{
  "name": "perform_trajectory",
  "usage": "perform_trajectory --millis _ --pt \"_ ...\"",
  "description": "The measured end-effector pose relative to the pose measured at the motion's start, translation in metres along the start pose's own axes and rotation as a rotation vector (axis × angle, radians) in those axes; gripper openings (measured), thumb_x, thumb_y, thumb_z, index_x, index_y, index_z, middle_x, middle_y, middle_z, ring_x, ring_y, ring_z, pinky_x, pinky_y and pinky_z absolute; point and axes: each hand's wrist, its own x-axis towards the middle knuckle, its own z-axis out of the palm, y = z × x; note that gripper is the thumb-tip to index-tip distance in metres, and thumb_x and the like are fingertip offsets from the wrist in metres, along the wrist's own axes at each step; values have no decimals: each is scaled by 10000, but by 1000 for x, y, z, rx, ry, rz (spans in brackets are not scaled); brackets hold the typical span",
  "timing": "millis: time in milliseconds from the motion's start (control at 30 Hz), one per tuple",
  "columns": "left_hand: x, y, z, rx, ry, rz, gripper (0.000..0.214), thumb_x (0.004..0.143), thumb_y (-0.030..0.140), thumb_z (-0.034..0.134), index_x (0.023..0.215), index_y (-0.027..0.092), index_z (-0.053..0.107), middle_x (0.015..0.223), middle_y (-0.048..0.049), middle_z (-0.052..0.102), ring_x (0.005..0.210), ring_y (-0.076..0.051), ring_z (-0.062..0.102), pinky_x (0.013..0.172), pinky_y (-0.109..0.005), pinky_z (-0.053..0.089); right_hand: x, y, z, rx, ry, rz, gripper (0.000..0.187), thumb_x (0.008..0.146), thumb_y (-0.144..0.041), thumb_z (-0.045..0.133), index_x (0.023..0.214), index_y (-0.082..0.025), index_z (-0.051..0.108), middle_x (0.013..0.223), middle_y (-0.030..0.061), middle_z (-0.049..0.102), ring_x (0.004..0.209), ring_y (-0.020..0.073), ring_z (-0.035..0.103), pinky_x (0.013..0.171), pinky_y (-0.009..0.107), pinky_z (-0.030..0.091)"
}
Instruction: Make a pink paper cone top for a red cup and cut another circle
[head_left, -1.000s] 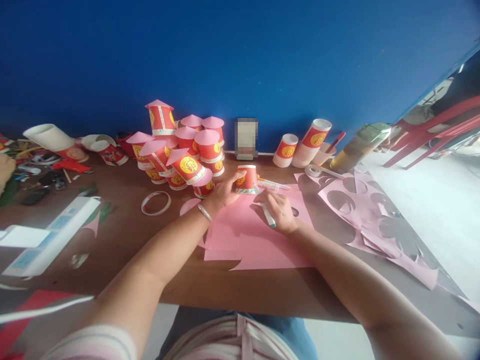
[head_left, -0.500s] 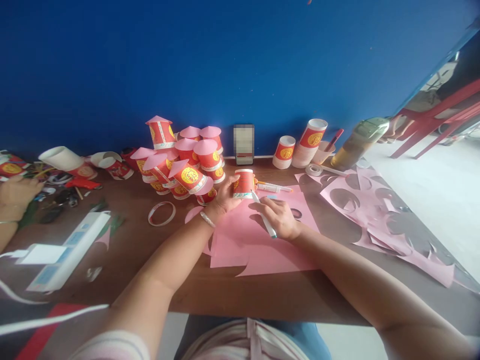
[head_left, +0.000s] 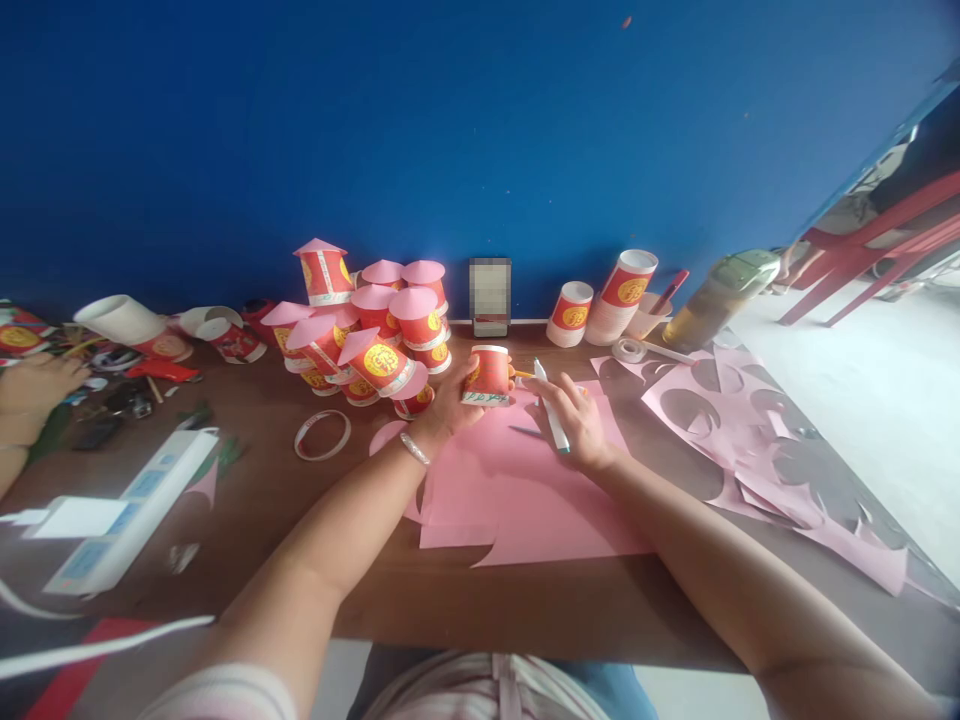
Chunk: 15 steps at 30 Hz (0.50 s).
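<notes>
1. While the left hand (head_left: 448, 408) is holding a red paper cup (head_left: 489, 375) just above the far edge of the pink paper sheet (head_left: 525, 490), its fingers are curling round the cup's side and clamping on it. The cup is tilting slightly.
2. At the cup's 3 o'clock, the right hand (head_left: 576, 425) is hovering close by, its fingers closing on a white marker (head_left: 551, 418). One end of the marker is pointing toward 11 o'clock and the greenish end toward 5 o'clock.
3. The sheet is lying flat on the brown table (head_left: 262, 500), at 6 o'clock from the cup, and both wrists are reaching over it.
4. At the cup's 10 o'clock, a pile of red cups with pink cone tops (head_left: 367, 320) is crowding together, some leaning. A tape ring (head_left: 322, 435) is lying flat at 8 o'clock.
5. At 12 o'clock a phone (head_left: 490, 297) is standing against the blue wall (head_left: 480, 130). Stacked plain cups (head_left: 622, 290) are sitting at 2 o'clock, with a bottle (head_left: 720, 285) leaning beyond them.
6. At 4 o'clock, pink sheets with round cut-outs (head_left: 750, 430) are lying spread near the table's edge.
7. Far out at 9 o'clock, another person's hand (head_left: 37, 385) is resting among clutter, and a white power strip (head_left: 127, 510) is lying at 8 o'clock, well apart from the cup.
</notes>
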Motion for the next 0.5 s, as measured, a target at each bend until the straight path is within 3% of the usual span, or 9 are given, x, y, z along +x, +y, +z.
perform_trajectory --millis 133,333,500 --pt "1 -3 -7 -19 22 -5 377 946 441 689 1157 131 725 1042 -119 794 953 -259 783 927 -386 609 -3 2 2 -25 -45 72 378 1098 -306 472 1449 -229 588 1042 103 698 813 224 669 658 326 525" --pt "5 -4 -9 10 -43 20 379 890 392 715 1140 109 747 1110 -144 792 1155 -327 739 1038 -427 565 -1 1 0 -5 -49 23 329 1094 -298 490 1376 -207 632 1065 112 704 892 222 692 683 305 536" --pt "5 -2 -5 5 -40 70 371 881 350 665 1153 112 749 1133 -123 789 1157 -299 728 1058 -414 549 1 -3 3 20 -10 -2 326 1082 -239 509 1392 -223 607 1047 99 717 858 212 700 701 293 540"
